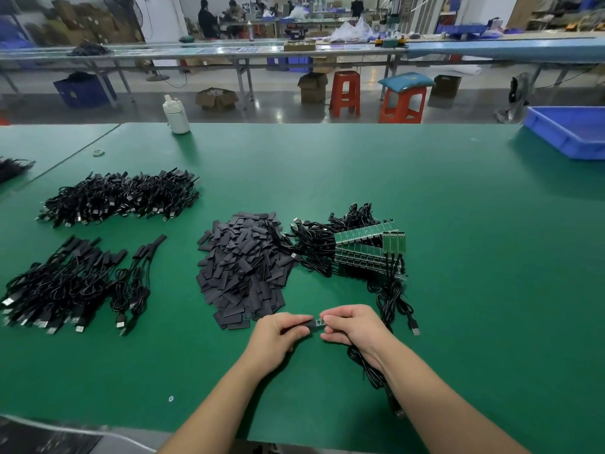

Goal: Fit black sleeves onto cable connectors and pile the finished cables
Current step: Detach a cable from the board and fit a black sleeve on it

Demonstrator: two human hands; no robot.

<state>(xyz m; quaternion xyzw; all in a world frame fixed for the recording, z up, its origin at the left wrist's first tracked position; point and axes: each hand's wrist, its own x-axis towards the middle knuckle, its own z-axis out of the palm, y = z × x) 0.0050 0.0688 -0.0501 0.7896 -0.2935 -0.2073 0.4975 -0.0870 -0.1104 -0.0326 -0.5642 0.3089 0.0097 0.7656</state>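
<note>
Holding the work at 6 o'clock on the green table [458, 224], your left hand [278, 335] pinches a black sleeve [302, 325] and your right hand [355, 327] grips the cable connector [320, 322], its green board showing between the two hands. The cable [370, 368] trails under your right wrist. Loose sleeves [244, 267] lie piled at 12 o'clock, unfitted cables [360, 247] at 1 o'clock, and finished cables [65, 283] at 9 o'clock.

Matt black sleeves [244, 267], green felt-like table [327, 168]
</note>
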